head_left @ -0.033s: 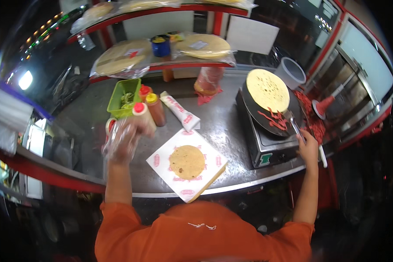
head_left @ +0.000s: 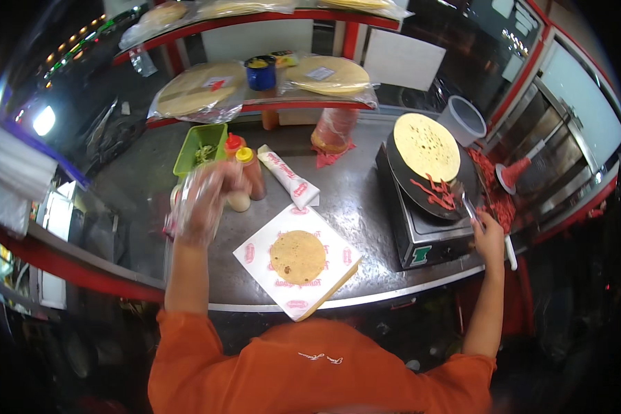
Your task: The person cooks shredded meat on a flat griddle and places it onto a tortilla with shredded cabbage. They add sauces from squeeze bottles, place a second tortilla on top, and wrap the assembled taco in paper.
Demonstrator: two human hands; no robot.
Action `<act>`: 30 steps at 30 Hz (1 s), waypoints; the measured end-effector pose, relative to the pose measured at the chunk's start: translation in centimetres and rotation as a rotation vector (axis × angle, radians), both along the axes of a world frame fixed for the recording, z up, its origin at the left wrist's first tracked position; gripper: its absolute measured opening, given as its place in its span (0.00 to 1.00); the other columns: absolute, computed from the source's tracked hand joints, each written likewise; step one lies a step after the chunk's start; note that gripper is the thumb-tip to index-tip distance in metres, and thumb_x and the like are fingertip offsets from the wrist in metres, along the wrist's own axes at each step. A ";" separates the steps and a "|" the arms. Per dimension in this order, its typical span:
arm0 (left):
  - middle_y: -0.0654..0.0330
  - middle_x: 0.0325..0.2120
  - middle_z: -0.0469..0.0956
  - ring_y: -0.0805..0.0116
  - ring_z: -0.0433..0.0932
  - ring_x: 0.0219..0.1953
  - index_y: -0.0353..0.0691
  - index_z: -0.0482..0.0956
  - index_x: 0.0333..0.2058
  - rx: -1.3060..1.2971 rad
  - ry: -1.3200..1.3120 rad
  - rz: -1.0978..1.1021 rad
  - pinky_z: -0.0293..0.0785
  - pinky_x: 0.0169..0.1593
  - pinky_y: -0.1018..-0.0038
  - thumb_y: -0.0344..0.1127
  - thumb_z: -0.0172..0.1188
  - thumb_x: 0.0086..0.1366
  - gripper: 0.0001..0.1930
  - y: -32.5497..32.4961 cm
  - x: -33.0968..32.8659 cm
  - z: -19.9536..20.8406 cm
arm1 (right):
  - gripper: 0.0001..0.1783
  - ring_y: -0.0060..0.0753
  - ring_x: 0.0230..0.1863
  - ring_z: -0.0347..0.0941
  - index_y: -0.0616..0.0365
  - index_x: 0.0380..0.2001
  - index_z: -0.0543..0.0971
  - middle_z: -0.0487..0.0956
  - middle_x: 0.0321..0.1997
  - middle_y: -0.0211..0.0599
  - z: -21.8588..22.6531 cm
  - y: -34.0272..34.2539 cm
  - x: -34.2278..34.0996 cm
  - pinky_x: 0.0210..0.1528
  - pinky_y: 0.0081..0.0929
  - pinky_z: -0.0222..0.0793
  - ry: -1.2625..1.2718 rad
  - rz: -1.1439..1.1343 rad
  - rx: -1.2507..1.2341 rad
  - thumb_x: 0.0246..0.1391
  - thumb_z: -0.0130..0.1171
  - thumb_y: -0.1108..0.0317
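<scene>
My left hand (head_left: 205,196), in a clear plastic glove, is smeared by motion over a white squeeze bottle (head_left: 239,201), beside a yellow-capped bottle (head_left: 253,176) and a red-capped one (head_left: 234,145). Whether it grips the white bottle cannot be made out. My right hand (head_left: 489,238) is closed round a shiny metal utensil (head_left: 469,207), its blurred broad end at red meat strips (head_left: 435,193) on a black round griddle (head_left: 410,183). A large flatbread (head_left: 426,147) lies on the griddle. Before me, a small round flatbread (head_left: 297,257) rests on printed white paper (head_left: 255,252).
A green tub (head_left: 190,153) of shredded vegetables stands behind the bottles. A paper-wrapped roll (head_left: 288,175) lies mid-counter. Meat on a skewer (head_left: 514,172) leans at the right, near a clear bucket (head_left: 462,121). Bagged flatbreads (head_left: 200,90) and a blue mug (head_left: 261,76) fill the shelf.
My left hand has moved slightly up and right, now covering the red cap of the white bottle. The right hand stays at the griddle. The whole view has shifted a little.
</scene>
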State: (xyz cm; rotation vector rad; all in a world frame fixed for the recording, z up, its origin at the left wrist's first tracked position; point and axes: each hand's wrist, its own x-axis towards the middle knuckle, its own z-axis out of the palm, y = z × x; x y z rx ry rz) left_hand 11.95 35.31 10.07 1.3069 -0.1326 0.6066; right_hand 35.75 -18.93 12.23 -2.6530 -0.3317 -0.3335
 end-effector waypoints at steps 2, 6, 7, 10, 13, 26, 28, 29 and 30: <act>0.60 0.36 0.78 0.68 0.79 0.40 0.36 0.76 0.46 -0.019 -0.083 0.147 0.76 0.49 0.70 0.43 0.58 0.71 0.15 1.8 6.3 2.8 | 0.21 0.52 0.49 0.80 0.62 0.50 0.81 0.83 0.45 0.55 0.5 0.5 0.3 0.50 0.39 0.73 -0.064 -0.049 -0.098 0.59 0.62 0.59; 0.57 0.40 0.79 0.67 0.79 0.45 0.33 0.74 0.50 0.476 0.464 0.876 0.76 0.49 0.72 0.52 0.61 0.68 0.26 6.3 18.6 5.9 | 0.20 0.42 0.44 0.81 0.63 0.51 0.80 0.84 0.42 0.50 0.4 2.9 0.3 0.47 0.35 0.73 -0.100 0.036 0.235 0.63 0.60 0.59; 0.57 0.40 0.78 0.68 0.79 0.45 0.33 0.74 0.52 0.741 0.622 1.052 0.76 0.48 0.73 0.53 0.62 0.68 0.27 7.1 20.6 5.7 | 0.19 0.37 0.42 0.80 0.63 0.51 0.79 0.83 0.40 0.46 0.0 3.7 -0.1 0.45 0.32 0.72 -0.158 0.158 0.294 0.65 0.58 0.60; 0.51 0.46 0.79 0.68 0.79 0.43 0.32 0.71 0.57 1.004 0.658 1.085 0.77 0.46 0.70 0.59 0.52 0.71 0.33 8.9 22.8 5.0 | 0.18 0.23 0.29 0.75 0.61 0.54 0.78 0.80 0.33 0.33 -1.3 6.2 -1.8 0.32 0.23 0.70 0.026 0.243 0.507 0.67 0.56 0.63; 0.61 0.37 0.76 0.72 0.77 0.38 0.39 0.75 0.43 0.031 0.085 0.403 0.78 0.44 0.73 0.52 0.48 0.76 0.20 6.5 21.0 3.8 | 0.21 0.11 0.15 0.62 0.60 0.61 0.72 0.75 0.29 0.29 -1.9 8.1 -3.8 0.15 0.13 0.56 0.328 0.374 0.847 0.70 0.52 0.62; 0.63 0.33 0.71 0.73 0.73 0.35 0.35 0.74 0.40 0.031 -0.135 0.219 0.71 0.41 0.74 0.37 0.52 0.76 0.10 -19.9 17.7 -3.5 | 0.13 0.48 0.30 0.79 0.63 0.43 0.82 0.82 0.34 0.48 3.7 13.6 -4.1 0.33 0.35 0.74 -0.247 0.560 0.406 0.57 0.65 0.67; 0.61 0.33 0.71 0.71 0.73 0.34 0.34 0.76 0.39 0.053 -0.099 0.295 0.71 0.42 0.72 0.37 0.51 0.76 0.11 -20.3 18.0 -3.9 | 0.13 0.47 0.29 0.78 0.62 0.44 0.82 0.82 0.33 0.48 2.9 13.7 -3.7 0.33 0.36 0.73 -0.231 0.588 0.487 0.58 0.64 0.67; 0.61 0.33 0.72 0.70 0.73 0.34 0.33 0.77 0.38 0.058 -0.089 0.323 0.70 0.42 0.72 0.36 0.51 0.76 0.12 -20.4 18.2 -4.0 | 0.14 0.47 0.29 0.78 0.62 0.44 0.82 0.82 0.32 0.48 2.4 13.9 -3.5 0.32 0.36 0.72 -0.226 0.586 0.506 0.58 0.64 0.66; 0.61 0.34 0.72 0.69 0.72 0.35 0.34 0.77 0.38 0.201 -0.077 0.396 0.70 0.43 0.72 0.37 0.51 0.76 0.12 -20.3 18.2 -4.1 | 0.14 0.46 0.28 0.78 0.62 0.45 0.82 0.81 0.31 0.47 1.9 13.9 -3.3 0.32 0.36 0.72 -0.204 0.570 0.536 0.58 0.64 0.66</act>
